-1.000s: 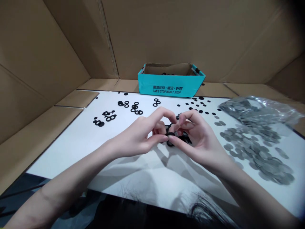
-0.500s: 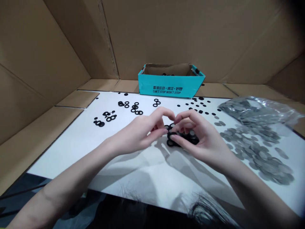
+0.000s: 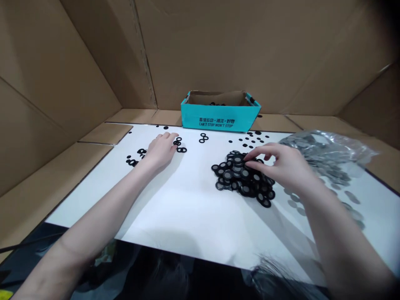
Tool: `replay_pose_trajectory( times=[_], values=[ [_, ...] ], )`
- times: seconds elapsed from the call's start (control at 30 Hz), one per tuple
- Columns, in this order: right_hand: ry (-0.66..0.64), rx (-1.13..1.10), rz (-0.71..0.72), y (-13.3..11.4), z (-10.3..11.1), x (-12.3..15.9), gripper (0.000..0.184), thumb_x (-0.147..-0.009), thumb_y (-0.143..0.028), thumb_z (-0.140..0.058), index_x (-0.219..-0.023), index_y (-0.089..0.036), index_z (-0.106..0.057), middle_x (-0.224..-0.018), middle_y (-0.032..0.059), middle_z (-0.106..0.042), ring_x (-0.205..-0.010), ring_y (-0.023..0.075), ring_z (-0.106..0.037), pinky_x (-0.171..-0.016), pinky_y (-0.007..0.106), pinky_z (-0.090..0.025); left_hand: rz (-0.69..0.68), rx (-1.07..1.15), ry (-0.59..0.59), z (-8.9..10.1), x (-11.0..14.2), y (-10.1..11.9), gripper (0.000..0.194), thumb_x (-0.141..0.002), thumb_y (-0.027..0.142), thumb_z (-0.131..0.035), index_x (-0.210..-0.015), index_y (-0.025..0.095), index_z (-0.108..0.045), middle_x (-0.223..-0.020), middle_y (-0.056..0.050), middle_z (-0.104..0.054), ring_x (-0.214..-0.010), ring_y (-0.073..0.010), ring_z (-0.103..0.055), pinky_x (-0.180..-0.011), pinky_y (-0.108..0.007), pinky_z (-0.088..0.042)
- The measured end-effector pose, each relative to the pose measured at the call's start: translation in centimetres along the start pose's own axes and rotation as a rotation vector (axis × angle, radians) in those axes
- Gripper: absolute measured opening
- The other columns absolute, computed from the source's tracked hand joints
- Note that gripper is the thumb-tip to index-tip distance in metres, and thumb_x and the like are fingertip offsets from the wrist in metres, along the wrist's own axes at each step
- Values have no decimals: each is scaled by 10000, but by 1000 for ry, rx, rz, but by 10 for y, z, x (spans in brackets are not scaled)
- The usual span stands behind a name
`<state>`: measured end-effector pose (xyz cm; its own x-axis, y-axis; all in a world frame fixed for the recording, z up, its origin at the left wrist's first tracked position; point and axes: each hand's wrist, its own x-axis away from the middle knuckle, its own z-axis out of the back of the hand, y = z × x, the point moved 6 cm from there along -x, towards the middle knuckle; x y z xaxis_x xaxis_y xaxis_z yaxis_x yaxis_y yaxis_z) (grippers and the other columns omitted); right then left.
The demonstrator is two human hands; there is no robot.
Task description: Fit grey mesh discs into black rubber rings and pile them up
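My left hand (image 3: 161,150) reaches over the far left of the white table, its fingers stretched and the thumb apart. Small black rings (image 3: 183,150) lie just beyond its fingertips, and the hand covers some others. On the right, my right hand (image 3: 281,162) pinches the edge of a black ring with a grey disc in it (image 3: 238,160), between thumb and forefinger. That ring is over a heap of similar black rings with grey centres (image 3: 245,189). Part of the heap is behind the hand.
A turquoise box (image 3: 218,118) with black pieces inside stands at the back. Small black discs (image 3: 245,145) are scattered before it. To the right lie a clear bag of grey discs (image 3: 325,146) and loose grey discs (image 3: 293,203). Cardboard walls (image 3: 243,54) surround the table.
My left hand has moved away from my right hand, leftward to the loose rings. My right hand has shifted slightly right and up, uncovering the heap.
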<state>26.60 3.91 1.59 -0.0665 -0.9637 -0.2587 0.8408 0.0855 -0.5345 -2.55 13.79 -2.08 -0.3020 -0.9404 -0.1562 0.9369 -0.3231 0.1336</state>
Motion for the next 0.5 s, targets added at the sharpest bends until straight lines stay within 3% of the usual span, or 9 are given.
replay_pose_trajectory(
  times=[0.23, 0.5],
  values=[
    [75, 61, -129, 11, 31, 13, 114, -812, -325, -683, -803, -239, -757, -930, 99, -783, -817, 264, -624, -730, 383, -407, -28, -5, 2, -16, -7, -4, 366, -989, 195, -439, -1250, 189, -697, -1251, -135, -707, -1195, -332, -639, -1003, -424, -512],
    [48, 236, -226, 91, 37, 44, 173, -825, -377, -626, -889, -248, -723, -986, 137, -811, -928, 371, -696, -783, 449, -446, -13, 126, 74, -22, -17, -16, 284, -930, 213, -505, -1092, 165, -734, -1191, -153, -707, -1159, -341, -658, -974, -419, -518]
  ],
)
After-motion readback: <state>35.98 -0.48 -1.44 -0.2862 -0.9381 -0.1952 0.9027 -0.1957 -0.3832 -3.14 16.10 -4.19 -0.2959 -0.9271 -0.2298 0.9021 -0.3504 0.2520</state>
